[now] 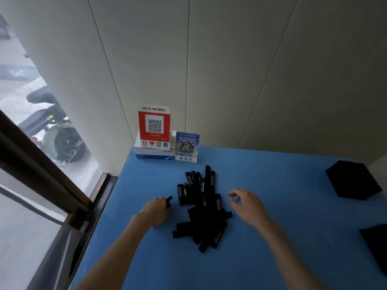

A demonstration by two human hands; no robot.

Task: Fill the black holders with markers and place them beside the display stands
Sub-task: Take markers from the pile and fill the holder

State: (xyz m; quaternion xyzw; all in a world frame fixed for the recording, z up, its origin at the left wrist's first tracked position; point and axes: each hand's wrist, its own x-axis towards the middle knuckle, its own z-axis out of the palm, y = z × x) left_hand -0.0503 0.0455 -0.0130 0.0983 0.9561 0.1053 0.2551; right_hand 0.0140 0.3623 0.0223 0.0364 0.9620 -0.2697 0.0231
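Observation:
A loose pile of several black markers (pixel 204 208) lies in the middle of the blue table (pixel 282 248). My left hand (pixel 156 209) sits at the pile's left side, its fingers curled round one black marker (pixel 168 200) whose end sticks out. My right hand (pixel 246 203) hovers at the pile's right side, fingers loosely bent, holding nothing. A black hexagonal holder (pixel 354 180) rests at the table's far right. A second black holder (pixel 377 245) is cut off by the right edge. Two display stands, a red one (pixel 154 126) and a blue one (pixel 187 147), stand at the back.
A white and blue box (pixel 154 153) sits under and behind the stands, against the panelled wall. The table's left edge runs beside a dark window frame (pixel 41 164); a scooter is parked outside.

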